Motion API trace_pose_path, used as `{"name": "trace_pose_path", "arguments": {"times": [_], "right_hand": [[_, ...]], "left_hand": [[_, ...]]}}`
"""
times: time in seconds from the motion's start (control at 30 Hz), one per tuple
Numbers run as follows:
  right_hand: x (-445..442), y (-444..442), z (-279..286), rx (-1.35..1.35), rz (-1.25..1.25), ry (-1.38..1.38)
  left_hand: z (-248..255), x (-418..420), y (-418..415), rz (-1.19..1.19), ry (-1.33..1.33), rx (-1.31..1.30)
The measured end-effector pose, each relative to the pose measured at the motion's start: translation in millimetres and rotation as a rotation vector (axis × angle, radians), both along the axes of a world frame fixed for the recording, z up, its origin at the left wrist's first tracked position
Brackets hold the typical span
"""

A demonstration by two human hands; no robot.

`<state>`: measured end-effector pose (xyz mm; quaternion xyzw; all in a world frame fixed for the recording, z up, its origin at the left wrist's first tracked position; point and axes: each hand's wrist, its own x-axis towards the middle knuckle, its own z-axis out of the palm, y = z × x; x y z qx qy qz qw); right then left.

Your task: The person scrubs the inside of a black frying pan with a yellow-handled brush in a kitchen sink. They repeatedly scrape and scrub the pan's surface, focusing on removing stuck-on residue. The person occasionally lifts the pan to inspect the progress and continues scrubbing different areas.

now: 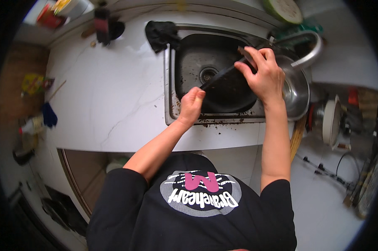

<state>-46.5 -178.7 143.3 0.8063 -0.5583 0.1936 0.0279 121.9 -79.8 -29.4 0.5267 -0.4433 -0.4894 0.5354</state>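
Observation:
A black pan or wok [231, 91] is tilted on edge over the stainless steel sink [189, 59]. My left hand [191, 105] grips the near-left end of its rim, thumb on top. At the far-right end of the rim is my right hand [266, 73], its fingers and thumb pinching a thin, flat brown piece [247, 57] against or close to the pan; blur hides what the piece is. Dark crumbs [207, 120] lie along the sink's front edge and on the white counter just before it. The drain [208, 74] shows behind the rim.
A black cloth [162, 35] drapes over the sink's back-left corner. A curved faucet [316, 47] and a steel bowl [297, 91] stand at the right. Part of a cut green melon [284, 11] is at the back. A dark bottle [102, 26] stands on the counter [107, 88].

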Motion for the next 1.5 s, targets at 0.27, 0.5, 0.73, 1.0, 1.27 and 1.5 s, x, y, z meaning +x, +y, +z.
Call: {"name": "trace_pose_path", "arguments": {"times": [0.27, 0.5, 0.73, 1.0, 1.27, 1.5], "right_hand": [[32, -1, 31, 0.296, 0.21, 0.461], [18, -23, 61, 0.325, 0.162, 0.365], [14, -18, 91, 0.238, 0.225, 0.219], [27, 0, 98, 0.266, 0.296, 0.149], [7, -16, 85, 0.361, 0.245, 0.054], [-7, -27, 64, 0.457, 0.078, -0.052]], "left_hand": [[28, -11, 1, 0.117, -0.089, -0.05], [72, -24, -13, 0.161, -0.176, -0.178], [110, -9, -8, 0.108, -0.216, -0.223], [128, 10, 29, 0.073, -0.101, -0.098], [138, 4, 17, 0.068, -0.157, -0.064], [132, 7, -10, 0.029, -0.284, 0.03]]}}
